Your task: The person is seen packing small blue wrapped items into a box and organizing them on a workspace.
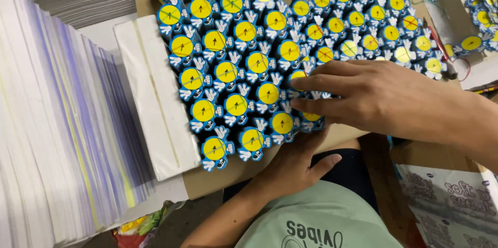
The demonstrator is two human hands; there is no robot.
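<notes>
Many small blue cartoon-shaped pieces (244, 66) with yellow round faces and white hands lie packed in overlapping rows on a brown cardboard sheet (218, 175). My right hand (373, 95) lies flat on the near right end of the rows, fingers stretched left and pressing on the pieces. My left hand (293, 162) reaches up from below at the cardboard's near edge, its fingers tucked under the front pieces and thumb out to the right. Whether it grips anything is hidden.
A white foam block (153, 97) borders the rows on the left. Tall stacks of printed paper sheets (57, 123) fill the left side. More blue pieces sit in a cardboard box (482, 25) at the top right. A printed bag (451, 206) lies at the lower right.
</notes>
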